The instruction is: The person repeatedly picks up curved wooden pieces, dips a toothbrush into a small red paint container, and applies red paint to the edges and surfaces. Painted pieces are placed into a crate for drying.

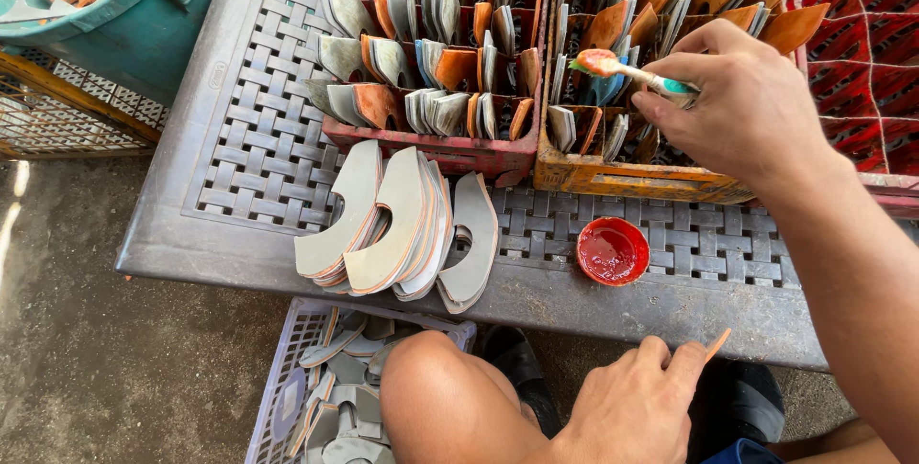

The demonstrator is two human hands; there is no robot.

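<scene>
Teal plastic shows at the far left, a tub [144, 14] with scraps in it, and under it a wire cage [67, 110] on the floor. Near me on the grey woven-pattern worktop [249, 148] lies a fanned stack of curved grey cutouts [392, 225]; more of them sit in a lilac basket [306, 387] on the floor by my knee. Beyond the stack a red crate [431, 43] holds upright pieces, grey and orange, in its compartments. My left hand [632, 397] rests low by my leg, fingers curled shut on a thin orange piece [718, 342] pinched at its edge. A small round dish of red paste [613, 250] sits on the worktop just beyond it. My right hand [747, 100] is closed around a brush [627, 69] with a red-orange tip, held over the orange crate [632, 177] of upright pieces.
</scene>
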